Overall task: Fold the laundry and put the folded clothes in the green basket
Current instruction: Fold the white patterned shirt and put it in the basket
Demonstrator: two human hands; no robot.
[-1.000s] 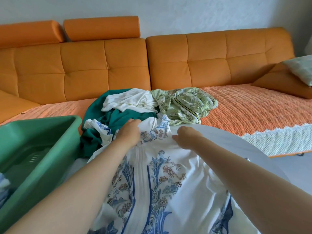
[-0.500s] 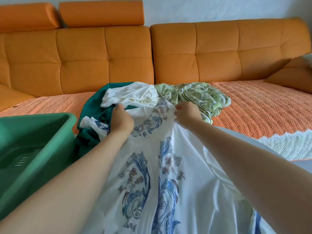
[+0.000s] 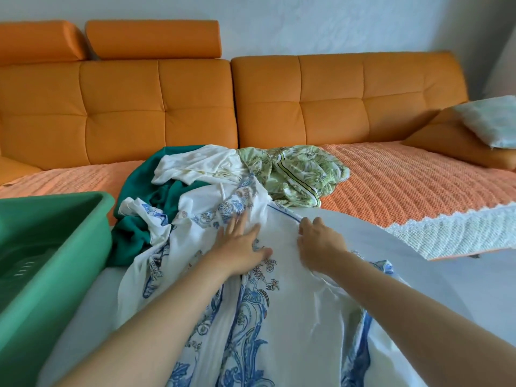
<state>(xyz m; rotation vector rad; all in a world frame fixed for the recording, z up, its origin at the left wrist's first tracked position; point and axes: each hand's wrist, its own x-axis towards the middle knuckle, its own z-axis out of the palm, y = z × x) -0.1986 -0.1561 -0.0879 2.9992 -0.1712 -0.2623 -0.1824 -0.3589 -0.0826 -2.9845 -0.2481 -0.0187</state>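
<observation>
The white garment [image 3: 279, 317], printed with blue scrolls and small brown flowers and edged with thin blue piping, lies spread and creased on the white worktop under both hands. The left hand [image 3: 240, 247] presses it flat with its fingers [image 3: 237, 224] wide, while the right hand [image 3: 318, 241] curls its fingers onto the piped edge. The green basket [image 3: 55, 275] stands left of the fingers; beyond them lie a teal garment [image 3: 139, 236] and a leaf-print garment [image 3: 301, 169].

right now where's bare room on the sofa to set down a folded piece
Free: the orange cover between the leaf-print garment and the orange cushion; a smaller strip left of the teal garment, behind the green basket. Crowded: the middle, where the left hand and right hand handle the blue-patterned garment.
</observation>
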